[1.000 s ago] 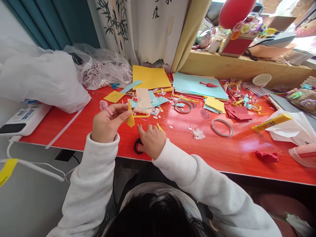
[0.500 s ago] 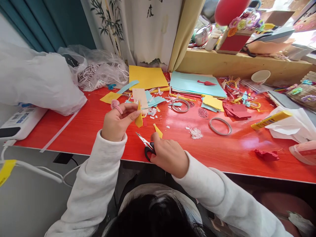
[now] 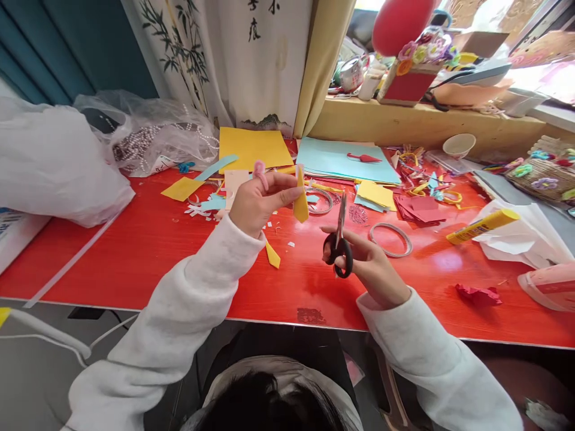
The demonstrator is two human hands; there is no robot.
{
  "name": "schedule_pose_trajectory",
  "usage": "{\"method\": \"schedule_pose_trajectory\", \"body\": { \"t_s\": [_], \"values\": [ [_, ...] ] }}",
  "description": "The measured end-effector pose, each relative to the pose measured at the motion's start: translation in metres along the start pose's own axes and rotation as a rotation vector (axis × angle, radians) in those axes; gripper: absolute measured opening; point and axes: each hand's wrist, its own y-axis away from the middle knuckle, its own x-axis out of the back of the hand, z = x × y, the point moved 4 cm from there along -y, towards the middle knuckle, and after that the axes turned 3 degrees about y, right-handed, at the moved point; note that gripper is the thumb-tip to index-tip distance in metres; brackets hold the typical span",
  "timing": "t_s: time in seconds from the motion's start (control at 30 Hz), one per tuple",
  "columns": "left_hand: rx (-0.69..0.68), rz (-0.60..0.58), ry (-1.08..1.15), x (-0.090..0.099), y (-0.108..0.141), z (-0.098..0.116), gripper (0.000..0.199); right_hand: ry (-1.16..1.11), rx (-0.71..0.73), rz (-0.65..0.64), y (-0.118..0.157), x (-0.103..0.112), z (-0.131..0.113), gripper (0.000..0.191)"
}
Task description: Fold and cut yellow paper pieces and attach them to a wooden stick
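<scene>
My left hand [image 3: 260, 202] pinches a folded yellow paper piece [image 3: 300, 203] between thumb and fingers above the red table [image 3: 179, 269]. To its right, my right hand [image 3: 366, 257] holds black-handled scissors [image 3: 339, 248], fingers in the handles, with the blades pointing up and looking closed. The blades and the held paper are apart. Lying on the table below my left hand is another small yellow paper piece [image 3: 272, 255], partly behind my left sleeve. Small white scraps [image 3: 291, 244] are scattered near it.
Yellow sheets [image 3: 254, 146] and blue sheets [image 3: 344, 160] lie at the back. A tape-like ring [image 3: 390, 239], a yellow glue stick [image 3: 483, 226], red paper squares [image 3: 417, 208] and crumpled red paper [image 3: 478, 294] are to the right. White plastic bags [image 3: 58, 158] bulge at the left.
The scissors are off the table and upright in my right hand, which has moved right. My left hand has moved right with its yellow paper. The camera view has shifted.
</scene>
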Motion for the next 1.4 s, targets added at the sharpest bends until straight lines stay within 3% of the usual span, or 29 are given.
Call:
{"method": "schedule_pose_trajectory", "body": {
  "t_s": [0.13,0.23,0.43,0.67,1.4],
  "values": [
    [0.086,-0.055,0.013,-0.011,0.006,-0.015,0.025,0.011,0.006,-0.079,-0.005,-0.002,0.001,0.067],
    [0.102,-0.061,-0.018,-0.012,0.012,-0.022,0.024,0.079,-0.014,-0.024,-0.001,-0.006,0.004,0.058],
    [0.134,-0.070,-0.042,-0.014,0.018,-0.030,0.018,0.147,0.088,0.078,0.004,-0.007,0.005,0.050],
    [0.098,-0.014,-0.041,-0.013,0.021,-0.032,0.019,0.197,0.078,0.090,0.004,-0.012,0.005,0.046],
    [0.146,0.002,0.073,-0.017,0.026,-0.040,0.023,0.167,0.077,0.127,0.006,-0.017,0.008,0.031]
  ]
}}
